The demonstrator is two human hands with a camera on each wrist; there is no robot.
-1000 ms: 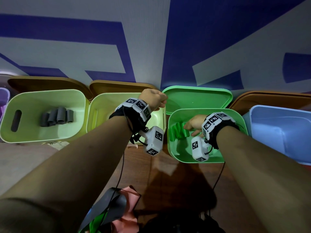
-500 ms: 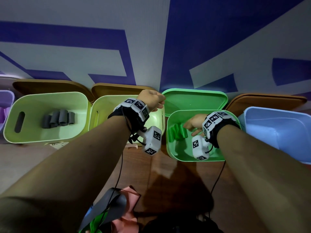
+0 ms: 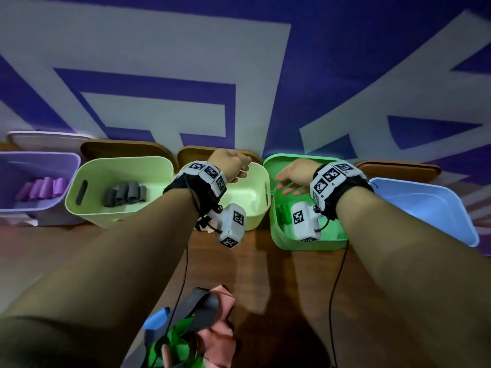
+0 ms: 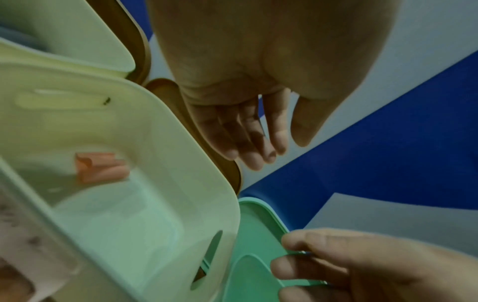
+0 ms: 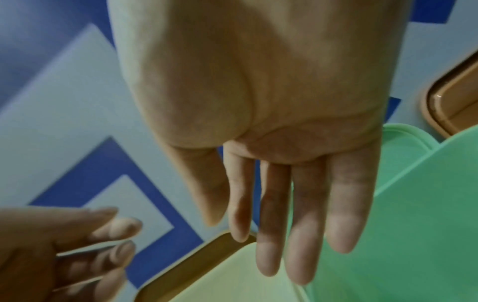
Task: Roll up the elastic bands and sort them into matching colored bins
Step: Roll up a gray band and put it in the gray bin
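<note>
My right hand [image 3: 289, 179] hovers empty above the green bin [image 3: 305, 243], fingers straight [image 5: 305, 235]. A green rolled band [image 3: 283, 212] lies in that bin, half hidden behind the wrist camera. My left hand [image 3: 233, 166] hangs empty over the far rim of a pale yellow-green bin [image 3: 255, 208], fingers relaxed [image 4: 248, 147]. In the left wrist view that bin [image 4: 124, 224] holds a pink rolled band [image 4: 101, 168]. A tangle of loose bands, grey [image 3: 202, 306], pink [image 3: 218, 338], green [image 3: 180, 338] and blue [image 3: 156, 320], lies on the wooden table near me.
Another pale green bin [image 3: 87, 208] holds grey rolls [image 3: 125, 193]; a purple bin [image 3: 71, 166] at the far left holds purple rolls [image 3: 42, 187]. A blue bin [image 3: 435, 208] stands at the right. Lids lean behind the bins, a green lid [image 3: 289, 162] among them. Cables hang from both wrists.
My right hand has risen out of the green bin and opened, leaving the green roll inside. The left hand has stayed over the neighbouring bin. The view has shifted left, showing the purple bin.
</note>
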